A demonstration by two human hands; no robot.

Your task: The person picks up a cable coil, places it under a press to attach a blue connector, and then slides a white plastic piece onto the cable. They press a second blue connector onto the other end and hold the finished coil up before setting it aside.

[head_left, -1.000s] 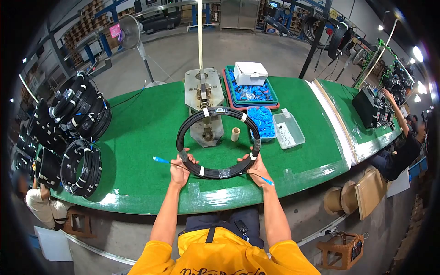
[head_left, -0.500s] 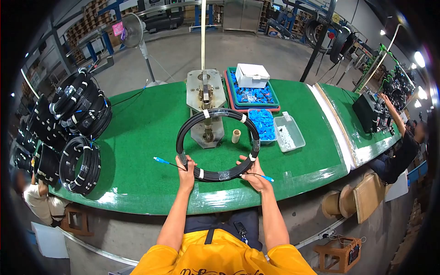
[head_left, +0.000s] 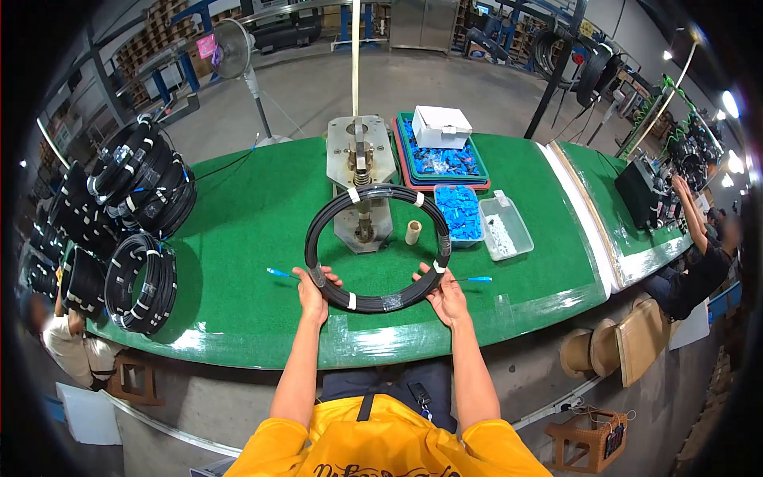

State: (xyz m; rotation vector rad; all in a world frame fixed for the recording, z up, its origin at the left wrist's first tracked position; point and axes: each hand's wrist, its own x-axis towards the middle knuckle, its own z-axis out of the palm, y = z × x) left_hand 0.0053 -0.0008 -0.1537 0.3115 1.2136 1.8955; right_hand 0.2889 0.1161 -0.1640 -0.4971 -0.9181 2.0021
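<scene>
A coil of black cable (head_left: 380, 304), bound with white and clear tape, is held between both hands above the green table. My left hand (head_left: 313, 292) grips its lower left side, beside a cable end with a blue connector (head_left: 278, 273). On the lower right, my right hand (head_left: 447, 297) holds the coil near another blue connector (head_left: 480, 279). Behind the coil stands a metal press-like fixture (head_left: 362, 159), partly covered by it. A small beige tube (head_left: 412, 232) shows through the ring.
Stacked black coils (head_left: 141, 282) stand at the left. Tubs of blue parts (head_left: 458, 213) and a clear tray (head_left: 509, 228) of white pieces lie right of the fixture, near a white box (head_left: 441, 127). Co-workers are at both table ends; a fan (head_left: 230, 52) stands behind.
My right hand has shifted slightly on the coil and its fingers have spread somewhat. The right connector now points more level and sits higher. The coil is still held.
</scene>
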